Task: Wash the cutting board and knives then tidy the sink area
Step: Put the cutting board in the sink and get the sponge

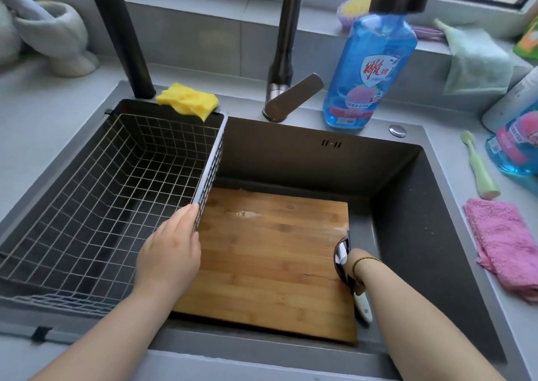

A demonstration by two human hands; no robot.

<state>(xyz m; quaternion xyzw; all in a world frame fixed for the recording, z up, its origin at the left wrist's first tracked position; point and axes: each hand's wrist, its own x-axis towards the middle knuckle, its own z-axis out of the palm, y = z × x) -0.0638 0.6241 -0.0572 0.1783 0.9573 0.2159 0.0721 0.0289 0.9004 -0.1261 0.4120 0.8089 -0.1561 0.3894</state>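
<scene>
A wet bamboo cutting board (270, 264) lies flat on the bottom of the dark sink (291, 159). Over the sink's left half sits a wire drain basket (96, 194), and my left hand (171, 249) grips the near end of its right rim. My right arm reaches down at the board's right edge. Only the wrist end of my right hand (353, 259) shows, so its grip is hidden. A shiny metal blade (340, 254) stands at that edge. Just below the wrist lies a white knife handle (362, 305).
The dark faucet (286, 45) stands behind the sink, with a blue dish soap bottle (369, 72) to its right. A yellow cloth (187, 101) sits at the basket's far rim. On the right counter lie a pink cloth (506, 243), a green toothbrush (479, 166) and another blue bottle (515, 144).
</scene>
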